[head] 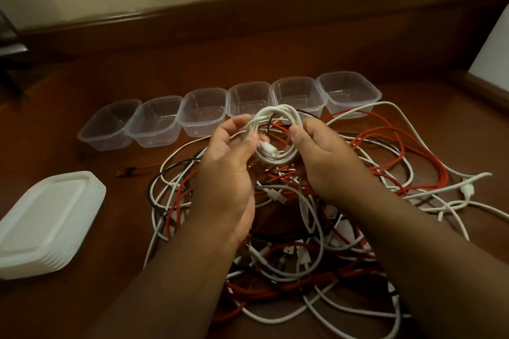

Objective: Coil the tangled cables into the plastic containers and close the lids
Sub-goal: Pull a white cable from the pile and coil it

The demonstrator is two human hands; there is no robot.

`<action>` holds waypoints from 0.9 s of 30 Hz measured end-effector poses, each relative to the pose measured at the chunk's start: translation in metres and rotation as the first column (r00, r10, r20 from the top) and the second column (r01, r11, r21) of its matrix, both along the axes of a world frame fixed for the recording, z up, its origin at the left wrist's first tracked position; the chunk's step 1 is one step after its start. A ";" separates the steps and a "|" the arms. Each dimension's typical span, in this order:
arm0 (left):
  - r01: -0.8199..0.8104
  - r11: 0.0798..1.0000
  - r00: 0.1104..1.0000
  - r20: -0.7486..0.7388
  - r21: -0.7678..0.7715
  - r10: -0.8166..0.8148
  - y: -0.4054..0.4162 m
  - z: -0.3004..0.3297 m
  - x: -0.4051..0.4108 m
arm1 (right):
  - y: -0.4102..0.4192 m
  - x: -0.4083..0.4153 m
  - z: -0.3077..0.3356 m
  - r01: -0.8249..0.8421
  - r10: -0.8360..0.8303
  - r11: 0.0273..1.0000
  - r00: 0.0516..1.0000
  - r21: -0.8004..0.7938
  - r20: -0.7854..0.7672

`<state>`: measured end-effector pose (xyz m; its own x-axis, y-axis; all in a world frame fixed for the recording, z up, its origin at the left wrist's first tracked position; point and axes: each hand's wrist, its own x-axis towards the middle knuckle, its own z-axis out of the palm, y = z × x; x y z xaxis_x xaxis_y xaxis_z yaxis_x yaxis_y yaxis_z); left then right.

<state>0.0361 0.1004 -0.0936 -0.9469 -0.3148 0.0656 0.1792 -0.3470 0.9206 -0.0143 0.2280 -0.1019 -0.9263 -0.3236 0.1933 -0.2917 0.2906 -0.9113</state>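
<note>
A coiled white cable (pixel 278 115) is held up between both hands above the tangle. My left hand (pixel 231 157) pinches the coil's left side, thumb near its white plug. My right hand (pixel 322 154) grips the coil's right side with curled fingers. Beneath them a tangled heap of red, white and black cables (pixel 366 157) spreads over the wooden table. Several clear plastic containers (pixel 203 110) stand open in a row behind the hands, with nothing inside them. A stack of white lids (pixel 44 220) lies at the left.
The brown wooden table (pixel 115 270) ends in a raised wooden ledge (pixel 248 16) along the wall behind the containers. A white panel (pixel 493 52) leans at the far right. A dark chair part (pixel 11 52) shows at the far left.
</note>
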 end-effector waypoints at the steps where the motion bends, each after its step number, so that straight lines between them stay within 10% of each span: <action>1: 0.001 1.000 1.000 0.007 -0.007 -0.001 -0.002 -0.001 -0.001 | 0.000 0.001 0.001 -0.013 0.013 1.000 1.000 0.003 0.014; 12: 0.167 0.917 0.983 0.127 -0.361 -0.129 -0.013 -0.006 -0.006 | -0.001 0.002 0.007 -0.020 0.013 0.986 0.999 0.163 0.046; 20: 0.179 0.946 0.979 0.141 -0.270 -0.145 -0.022 0.001 -0.009 | 0.003 -0.002 0.010 0.063 0.127 0.941 0.845 -0.332 0.520; 27: -0.083 0.828 0.989 0.057 -0.554 0.137 -0.036 -0.002 -0.010 | -0.001 0.003 0.020 -0.005 -0.002 0.999 0.982 0.039 0.191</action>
